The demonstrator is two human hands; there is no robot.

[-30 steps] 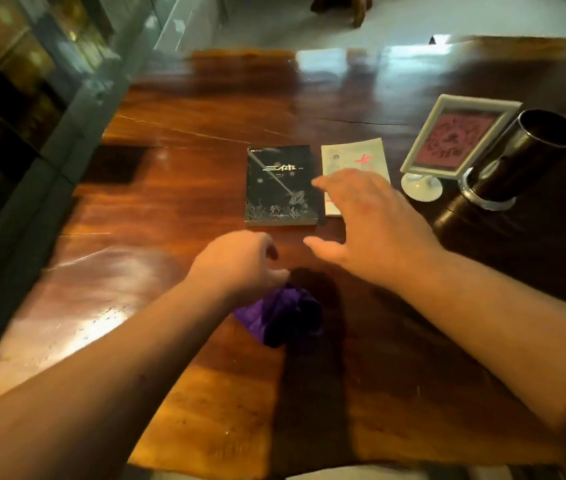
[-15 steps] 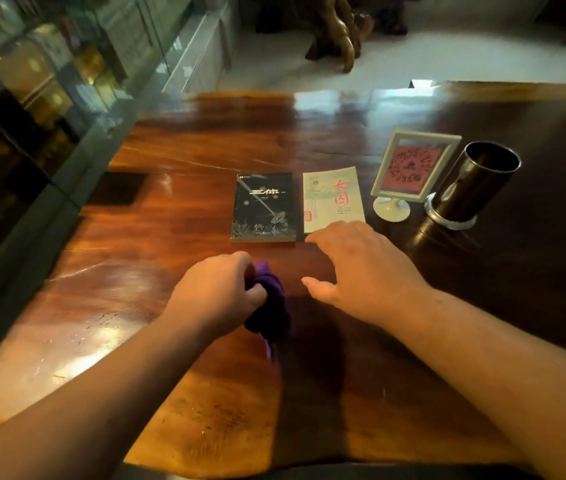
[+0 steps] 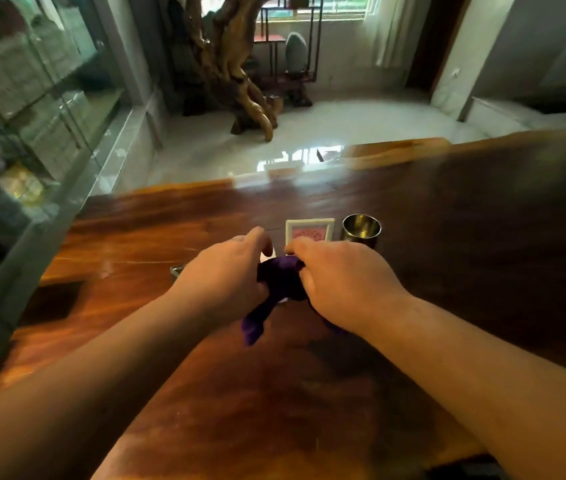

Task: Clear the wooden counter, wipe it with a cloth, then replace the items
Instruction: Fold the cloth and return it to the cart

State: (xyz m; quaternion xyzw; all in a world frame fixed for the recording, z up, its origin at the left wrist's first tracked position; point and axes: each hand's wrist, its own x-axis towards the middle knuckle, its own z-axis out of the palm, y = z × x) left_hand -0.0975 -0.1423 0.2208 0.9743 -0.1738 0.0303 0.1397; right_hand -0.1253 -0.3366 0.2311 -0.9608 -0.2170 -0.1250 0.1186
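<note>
1. Both bare forearms reach forward from the near edge over the glossy reddish-brown wooden counter [image 3: 447, 209], the hands meeting at its middle.
2. The left hand [image 3: 221, 271] is palm down, fingers curled around the left part of a crumpled purple cloth [image 3: 276, 289].
3. The right hand [image 3: 340, 275] is knuckles up, clenched on the cloth's right part.
4. A tail of the cloth hangs down between the wrists.
5. Just beyond the hands stand a white-framed pink picture stand [image 3: 310, 230] and, to its right, a dark metal cylindrical cup [image 3: 361, 227].
</note>
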